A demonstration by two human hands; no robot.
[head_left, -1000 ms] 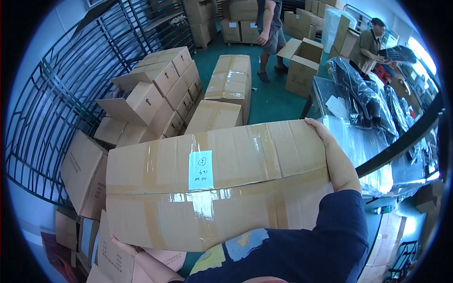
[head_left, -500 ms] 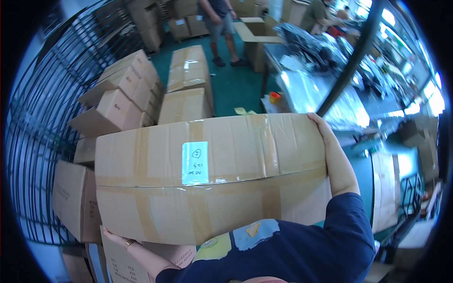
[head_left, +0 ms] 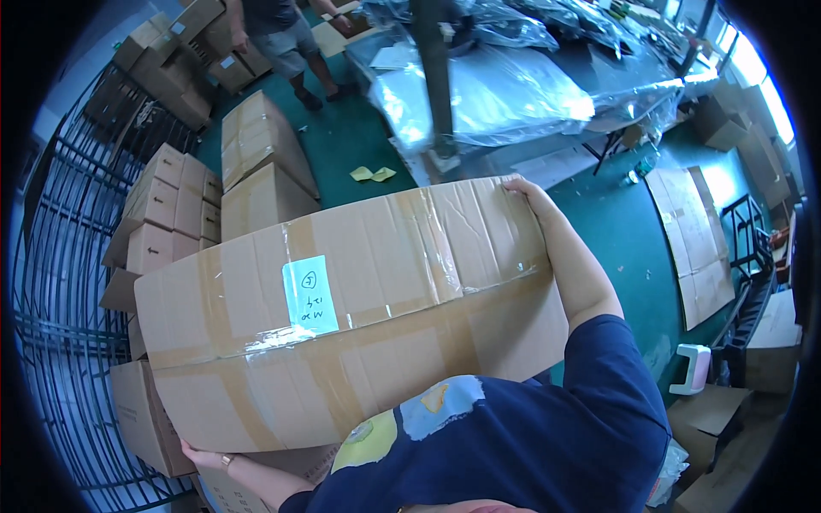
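A large taped cardboard box [head_left: 385, 265] is held across my front, its right end farther from me than its left. Clear and brown tape bands cross it, and a pale handwritten paper label [head_left: 310, 295] is stuck on its face. My right hand [head_left: 532, 195] grips the far right corner, fingers bent over the edge. At the near left corner, my left hand [head_left: 201, 456] supports the lower edge; some of its fingers are hidden beneath the box. Another carton [head_left: 145, 415] stands close beside that hand.
Two taped cartons [head_left: 261, 184] stand beyond the box, near stacked smaller boxes [head_left: 167, 205] and a metal rack [head_left: 64, 256]. A person [head_left: 286, 43] stands farther back. A post [head_left: 432, 77] rises by a plastic-covered table [head_left: 513, 94]. Flattened cardboard [head_left: 688, 231] lies at right.
My view has turned right, so the post, table and far cartons now appear farther left. The held box has tilted slightly, its right end higher in view. Both hands keep their hold.
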